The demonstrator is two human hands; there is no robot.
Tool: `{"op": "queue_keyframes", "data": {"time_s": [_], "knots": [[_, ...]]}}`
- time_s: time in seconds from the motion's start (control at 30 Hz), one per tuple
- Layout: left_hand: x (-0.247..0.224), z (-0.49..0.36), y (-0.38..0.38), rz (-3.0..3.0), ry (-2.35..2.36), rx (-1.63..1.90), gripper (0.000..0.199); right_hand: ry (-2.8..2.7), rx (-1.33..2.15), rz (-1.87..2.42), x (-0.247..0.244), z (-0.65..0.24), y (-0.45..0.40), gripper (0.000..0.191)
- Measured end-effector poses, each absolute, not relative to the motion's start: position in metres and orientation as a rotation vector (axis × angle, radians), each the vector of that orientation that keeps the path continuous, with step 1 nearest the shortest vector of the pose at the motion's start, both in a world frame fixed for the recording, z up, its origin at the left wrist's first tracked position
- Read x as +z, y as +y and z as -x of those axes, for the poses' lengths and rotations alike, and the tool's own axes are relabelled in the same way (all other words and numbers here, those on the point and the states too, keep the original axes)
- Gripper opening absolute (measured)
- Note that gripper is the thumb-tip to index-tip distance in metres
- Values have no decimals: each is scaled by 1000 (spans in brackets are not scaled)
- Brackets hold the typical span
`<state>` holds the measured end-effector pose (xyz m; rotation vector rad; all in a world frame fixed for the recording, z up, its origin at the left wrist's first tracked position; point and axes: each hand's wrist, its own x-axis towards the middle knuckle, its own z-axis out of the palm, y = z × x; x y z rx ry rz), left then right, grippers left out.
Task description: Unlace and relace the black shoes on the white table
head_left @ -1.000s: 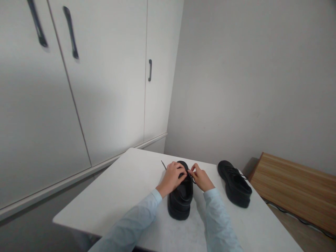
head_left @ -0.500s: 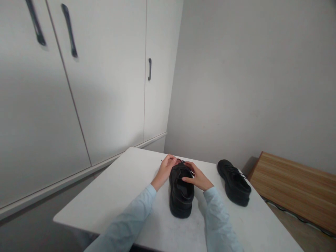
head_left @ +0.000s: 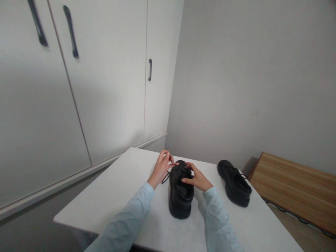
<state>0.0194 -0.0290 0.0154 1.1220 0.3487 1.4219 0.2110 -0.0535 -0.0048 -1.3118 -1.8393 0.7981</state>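
A black lace-up shoe (head_left: 181, 206) stands on the white table with its heel toward me and its toe pointing away. At its left front is my left hand (head_left: 160, 169), fingers pinched on the black shoelace (head_left: 165, 179), part of which loops down beside the shoe. My right hand (head_left: 198, 179) grips the right side of the shoe's collar, its thumb over the opening and its fingers near the laces. Parts of the lacing are hidden behind the fingers.
A second black shoe (head_left: 234, 185) stands near the right edge of the white table (head_left: 112, 196). Right of the table is a wooden board (head_left: 296, 189), with a dark cable (head_left: 299, 219) along its lower edge. White cabinets (head_left: 110, 87) and a grey wall (head_left: 244, 77) stand behind.
My left hand has moved off the front of the shoe, slightly left, pulling the shoelace out to that side. The right hand stays on the shoe.
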Motion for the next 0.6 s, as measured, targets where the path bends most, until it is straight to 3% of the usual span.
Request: {"op": "queue_keyframes", "data": {"time_s": [0.6], "knots": [[22,-4,-24,-1261,386,1538,24,-1864,806,1286,-11,-215,-50,68]]}}
